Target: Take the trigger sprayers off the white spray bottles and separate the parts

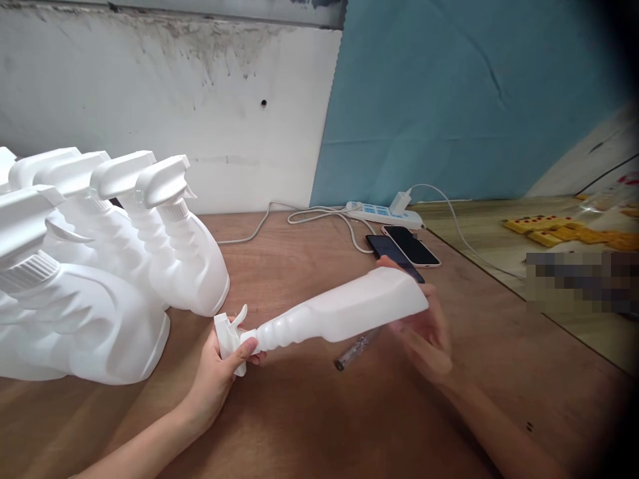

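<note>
A white spray bottle [344, 306] lies tilted nearly on its side in front of me, above the table. My left hand [222, 362] grips its trigger sprayer head [229, 339], with the thumb over the collar at the neck. At the bottle's base, my right hand [432, 332] curls round the wide end; its fingers are partly hidden behind the bottle and a little blurred. Beneath the bottle a clear, thin tube-like object with a dark end [352, 352] rests on the table, partly covered.
Several white spray bottles [190, 266] stand upright at the left. Two phones [412, 245] lie beyond my right hand, near a power strip [382, 213] with a plugged charger and a loose white cable [319, 214]. Yellow items [574, 233] sit on another surface at the right.
</note>
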{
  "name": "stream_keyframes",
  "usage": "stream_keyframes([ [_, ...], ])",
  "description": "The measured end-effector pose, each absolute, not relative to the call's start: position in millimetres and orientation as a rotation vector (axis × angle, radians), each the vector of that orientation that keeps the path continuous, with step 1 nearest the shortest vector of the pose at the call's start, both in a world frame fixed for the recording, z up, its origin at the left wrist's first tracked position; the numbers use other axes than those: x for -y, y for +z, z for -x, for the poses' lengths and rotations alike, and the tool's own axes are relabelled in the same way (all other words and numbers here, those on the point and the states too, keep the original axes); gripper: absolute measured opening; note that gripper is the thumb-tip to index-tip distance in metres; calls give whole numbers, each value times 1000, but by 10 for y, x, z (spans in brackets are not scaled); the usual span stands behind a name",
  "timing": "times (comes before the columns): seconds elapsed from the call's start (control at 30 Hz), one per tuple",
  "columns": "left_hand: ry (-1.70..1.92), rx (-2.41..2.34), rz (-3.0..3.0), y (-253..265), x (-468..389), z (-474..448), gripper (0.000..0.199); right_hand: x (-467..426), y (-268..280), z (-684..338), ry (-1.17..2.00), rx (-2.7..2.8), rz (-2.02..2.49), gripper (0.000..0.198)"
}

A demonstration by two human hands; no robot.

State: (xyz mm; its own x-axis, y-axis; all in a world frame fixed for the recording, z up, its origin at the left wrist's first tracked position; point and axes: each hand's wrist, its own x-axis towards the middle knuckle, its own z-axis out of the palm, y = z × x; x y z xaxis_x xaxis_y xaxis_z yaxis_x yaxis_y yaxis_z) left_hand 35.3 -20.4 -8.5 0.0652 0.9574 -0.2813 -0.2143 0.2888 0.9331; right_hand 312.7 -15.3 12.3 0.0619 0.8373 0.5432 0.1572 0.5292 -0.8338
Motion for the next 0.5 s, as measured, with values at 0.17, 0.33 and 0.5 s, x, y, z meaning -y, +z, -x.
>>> stream_keyframes([
  [0.17,1070,-1106,-798,-101,179,-311,47,126,-14,-3176,733,1393,960,46],
  [0.33,1084,-1112,-755,-71,186,-327,47,72,-27,-3231,629,1419,960,35],
  [0.5,1073,-1130,-749,-51,183,-340,47,56,17,-3210,568,1437,877,24],
])
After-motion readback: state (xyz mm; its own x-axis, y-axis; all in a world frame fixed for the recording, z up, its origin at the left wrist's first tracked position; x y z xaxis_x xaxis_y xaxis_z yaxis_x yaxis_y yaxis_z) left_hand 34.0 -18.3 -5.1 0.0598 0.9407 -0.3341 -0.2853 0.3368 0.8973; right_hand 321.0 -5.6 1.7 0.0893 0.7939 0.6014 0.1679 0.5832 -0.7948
